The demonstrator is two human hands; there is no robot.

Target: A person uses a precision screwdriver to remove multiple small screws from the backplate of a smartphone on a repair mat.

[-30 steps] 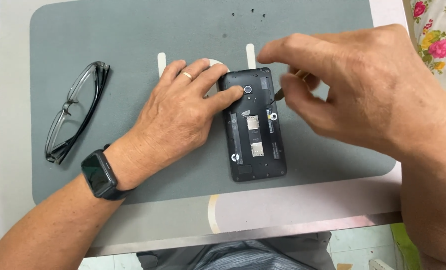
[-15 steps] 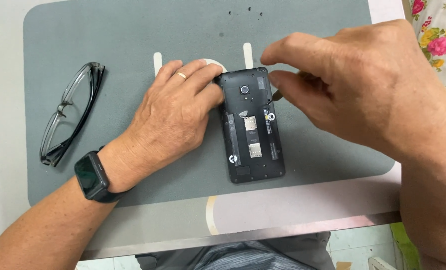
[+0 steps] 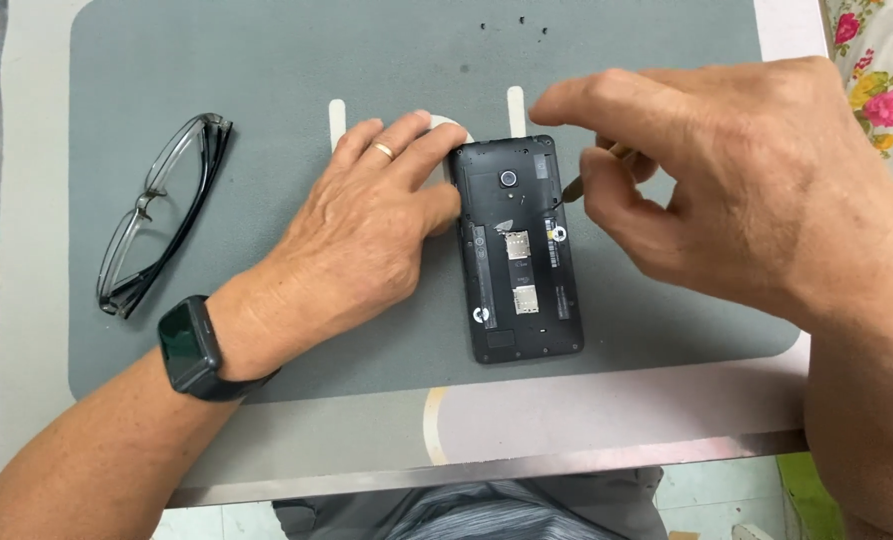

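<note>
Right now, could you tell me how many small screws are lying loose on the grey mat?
3, clustered near the mat's far edge: one on the left, one in the middle, one on the right. More may be hidden under the hands.

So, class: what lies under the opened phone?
The phone lies on a grey work mat, steadied by the left hand. A white marking runs beneath its top edge; the rest is covered.

Table w/ grey mat; glasses, phone on mat.

Black phone, grey mat, black-framed glasses, pink-flowered cloth, gold ring
</note>
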